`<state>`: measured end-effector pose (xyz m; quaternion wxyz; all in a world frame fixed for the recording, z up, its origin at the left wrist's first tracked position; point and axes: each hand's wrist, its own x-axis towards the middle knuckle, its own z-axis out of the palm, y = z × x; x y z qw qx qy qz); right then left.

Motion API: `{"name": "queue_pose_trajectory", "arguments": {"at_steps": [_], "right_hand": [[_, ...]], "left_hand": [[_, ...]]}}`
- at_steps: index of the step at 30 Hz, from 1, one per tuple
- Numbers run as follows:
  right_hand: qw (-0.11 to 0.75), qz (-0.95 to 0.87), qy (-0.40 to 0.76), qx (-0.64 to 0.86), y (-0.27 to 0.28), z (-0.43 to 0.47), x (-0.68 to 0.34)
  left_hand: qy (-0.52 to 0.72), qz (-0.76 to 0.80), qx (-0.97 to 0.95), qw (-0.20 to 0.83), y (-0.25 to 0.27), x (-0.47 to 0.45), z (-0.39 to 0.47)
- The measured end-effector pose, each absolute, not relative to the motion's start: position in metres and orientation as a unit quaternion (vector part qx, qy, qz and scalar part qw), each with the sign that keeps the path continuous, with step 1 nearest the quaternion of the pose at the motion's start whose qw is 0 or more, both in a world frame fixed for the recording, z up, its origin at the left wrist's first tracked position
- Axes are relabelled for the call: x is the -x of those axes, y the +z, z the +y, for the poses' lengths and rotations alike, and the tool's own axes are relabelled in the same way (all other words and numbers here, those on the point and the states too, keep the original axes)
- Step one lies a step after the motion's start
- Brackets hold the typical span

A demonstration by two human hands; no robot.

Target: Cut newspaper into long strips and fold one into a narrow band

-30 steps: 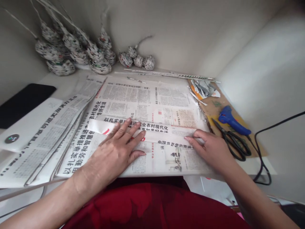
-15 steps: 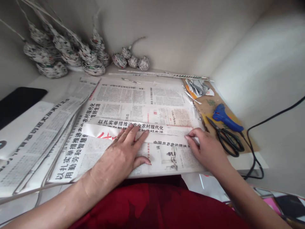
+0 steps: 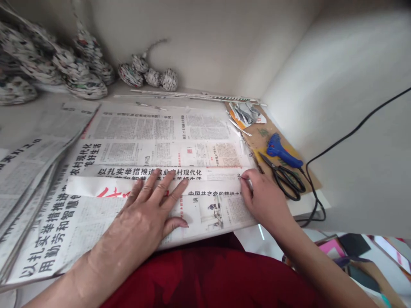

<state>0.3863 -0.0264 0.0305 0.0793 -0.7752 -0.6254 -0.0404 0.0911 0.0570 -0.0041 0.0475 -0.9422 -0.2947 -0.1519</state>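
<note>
A narrow newspaper strip (image 3: 221,174), partly folded over, lies crosswise on larger newspaper sheets (image 3: 128,124). My left hand (image 3: 144,209) rests flat on the strip with its fingers spread. At the strip's right end, my right hand (image 3: 261,192) pinches the paper edge between thumb and forefinger. The strip's white left end (image 3: 81,187) lifts slightly off the sheets and shows red print. Black-handled scissors (image 3: 287,179) and a blue glue gun (image 3: 282,150) lie just beyond my right hand, touching neither hand.
Woven paper gourds (image 3: 80,77) and small woven balls (image 3: 168,80) stand along the back wall. Thin paper rods (image 3: 192,96) lie before them. A cardboard piece (image 3: 266,128) carries paper scraps (image 3: 247,113). A black cord (image 3: 346,137) runs up the right wall. Folded newspapers (image 3: 28,171) are stacked left.
The view has turned to the right, so everything sits further left in the picture. Both hands stay at the strip, the left flat and the right pinching its end.
</note>
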Motion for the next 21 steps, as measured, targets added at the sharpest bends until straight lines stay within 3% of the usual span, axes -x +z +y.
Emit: {"name": "queue_pose_trajectory", "arguments": {"at_steps": [12, 21], "right_hand": [[0.040, -0.605, -0.050, 0.793, 0.035, -0.030, -0.382], [0.109, -0.613, -0.110, 0.775, 0.050, -0.043, -0.394]], "left_hand": [[-0.137, -0.277, 0.950, 0.051, -0.005, -0.092, 0.059], [-0.144, -0.277, 0.949, 0.053, -0.003, -0.093, 0.058]]}}
